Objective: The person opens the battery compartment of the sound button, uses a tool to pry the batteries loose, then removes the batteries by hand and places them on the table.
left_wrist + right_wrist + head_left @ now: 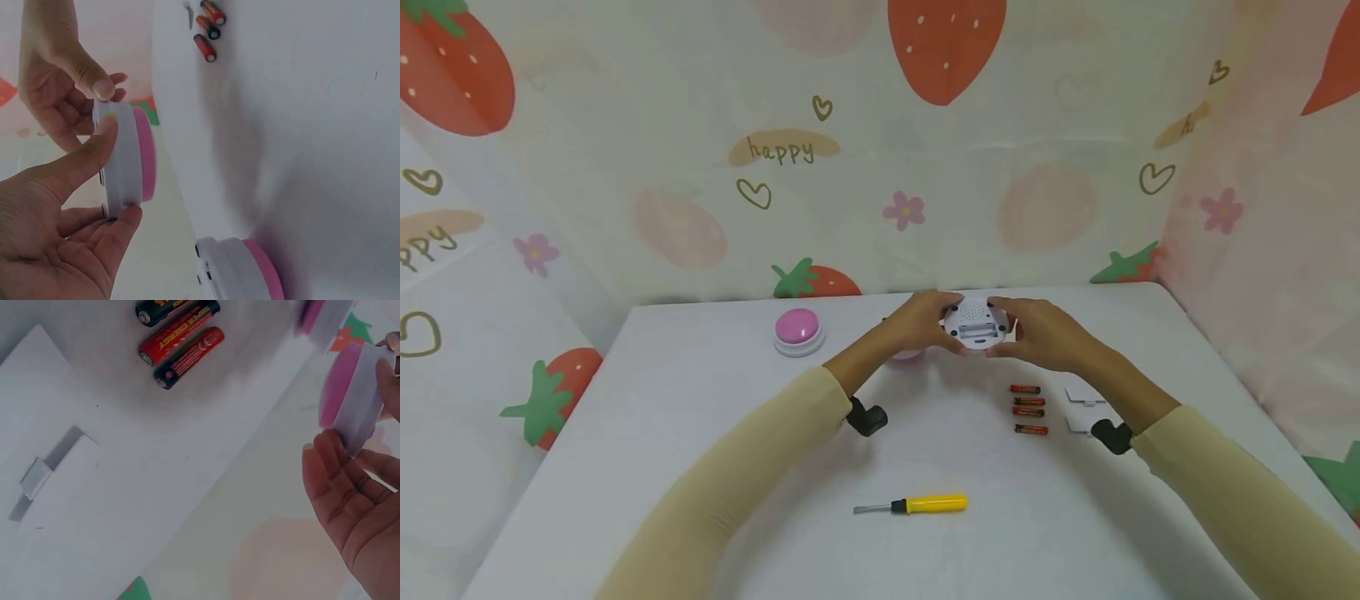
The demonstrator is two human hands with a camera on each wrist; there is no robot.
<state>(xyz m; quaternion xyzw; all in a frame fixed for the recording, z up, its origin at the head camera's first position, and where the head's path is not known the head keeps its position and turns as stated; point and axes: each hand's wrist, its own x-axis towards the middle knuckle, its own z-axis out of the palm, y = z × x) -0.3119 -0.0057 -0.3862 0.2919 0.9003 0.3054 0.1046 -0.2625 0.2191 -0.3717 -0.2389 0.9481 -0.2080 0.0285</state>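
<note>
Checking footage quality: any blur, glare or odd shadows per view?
Head: even, soft light, sharp, faint shadows under the screwdriver. Left wrist: near left hand soft, broad grey shadow on the table. Right wrist: batteries crisp, button and right hand blurred.

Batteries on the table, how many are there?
4 batteries, lying in a short column on the white table, just ahead of the right hand's wrist and beside the white covers. More may sit hidden inside the buzzers.

The backdrop cloth [850, 167] reads "happy" above the pink button [798, 330]; one battery [178, 339] reads "SUPER ENERGY".
</note>
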